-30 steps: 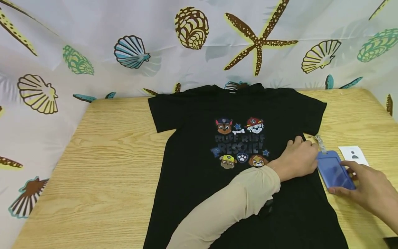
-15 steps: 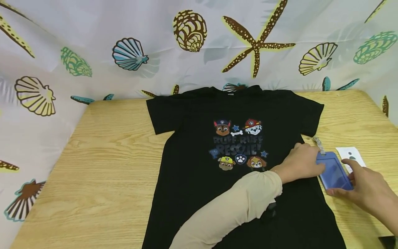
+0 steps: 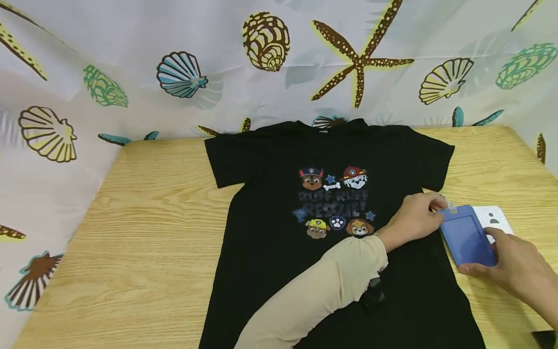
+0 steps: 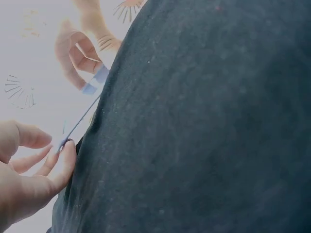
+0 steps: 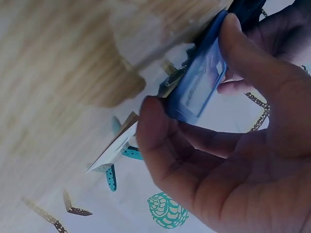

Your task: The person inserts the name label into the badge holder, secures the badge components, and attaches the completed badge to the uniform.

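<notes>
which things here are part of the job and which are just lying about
Part of the job: blue badge holder, left hand and right hand holding it; probably the white card

Apparently just there: black T-shirt, wooden table, patterned curtain

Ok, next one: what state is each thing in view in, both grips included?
Blue badge holder: held at both ends
Left grip: holding the holder's strap end
Right grip: holding the opposite end
Clear strap: mostly hidden by the left grip
White card: printed side up on the table, partly hidden
Black T-shirt: spread out, print up
Patterned cloth: hanging behind the table
</notes>
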Demonstrator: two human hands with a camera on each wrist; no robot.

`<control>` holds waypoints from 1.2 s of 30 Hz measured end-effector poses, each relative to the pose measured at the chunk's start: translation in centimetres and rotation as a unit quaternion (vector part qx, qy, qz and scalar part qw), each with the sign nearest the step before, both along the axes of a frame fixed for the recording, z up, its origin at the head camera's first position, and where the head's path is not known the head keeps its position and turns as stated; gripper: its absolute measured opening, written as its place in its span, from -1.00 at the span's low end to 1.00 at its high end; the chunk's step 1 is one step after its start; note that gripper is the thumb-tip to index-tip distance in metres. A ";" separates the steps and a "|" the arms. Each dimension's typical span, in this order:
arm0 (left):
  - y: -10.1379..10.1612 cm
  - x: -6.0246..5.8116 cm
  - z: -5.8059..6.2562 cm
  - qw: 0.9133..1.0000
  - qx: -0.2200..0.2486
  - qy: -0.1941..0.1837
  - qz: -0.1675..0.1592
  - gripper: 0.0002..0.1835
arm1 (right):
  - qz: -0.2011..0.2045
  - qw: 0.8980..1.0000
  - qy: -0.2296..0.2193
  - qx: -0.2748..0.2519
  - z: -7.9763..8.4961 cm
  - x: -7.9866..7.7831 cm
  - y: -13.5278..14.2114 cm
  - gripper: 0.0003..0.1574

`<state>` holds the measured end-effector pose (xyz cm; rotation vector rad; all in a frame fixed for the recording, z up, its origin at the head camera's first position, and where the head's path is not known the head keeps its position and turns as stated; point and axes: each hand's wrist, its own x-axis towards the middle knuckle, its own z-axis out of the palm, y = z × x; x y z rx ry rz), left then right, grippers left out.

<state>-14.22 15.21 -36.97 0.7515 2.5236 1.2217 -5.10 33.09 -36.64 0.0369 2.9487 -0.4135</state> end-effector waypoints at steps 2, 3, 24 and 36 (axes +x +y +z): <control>0.0 -0.1 0.1 1.000 0.019 -0.003 0.005 -0.81 | -0.004 1.000 0.000 0.005 0.0 0.0 0.2 0.24; -0.1 -0.1 0.1 1.000 0.029 -0.008 0.008 -0.83 | -0.006 1.000 0.007 0.008 -0.1 0.0 0.2 0.19; -2.4 -0.5 1.3 0.879 0.340 -0.334 0.032 -0.82 | -0.015 0.968 0.242 -0.060 1.1 0.6 -1.3 -0.68; -7.0 -0.4 2.6 0.879 0.311 -0.360 -0.007 -0.78 | 0.047 0.961 0.264 -0.071 2.3 -0.2 -3.0 -0.74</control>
